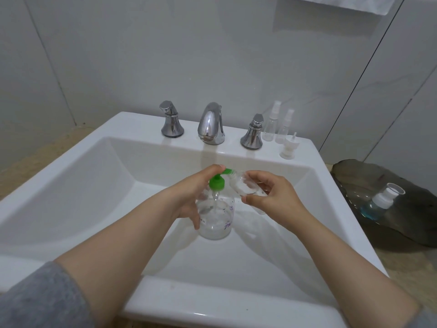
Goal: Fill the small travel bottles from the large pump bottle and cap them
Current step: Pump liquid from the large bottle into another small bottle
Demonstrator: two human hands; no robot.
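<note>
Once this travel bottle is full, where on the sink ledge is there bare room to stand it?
Free: the ledge left of the left tap handle. Crowded: the right corner beyond the right tap handle, with two spray bottles and a loose spray cap.

We see the pump bottle (pixel 214 218) over the sink (pixel 71 185), before the faucet (pixel 211 124); a small bottle (pixel 243 185) sits right of it. Two spray bottles (pixel 276 126) stand right of the faucet.
</note>
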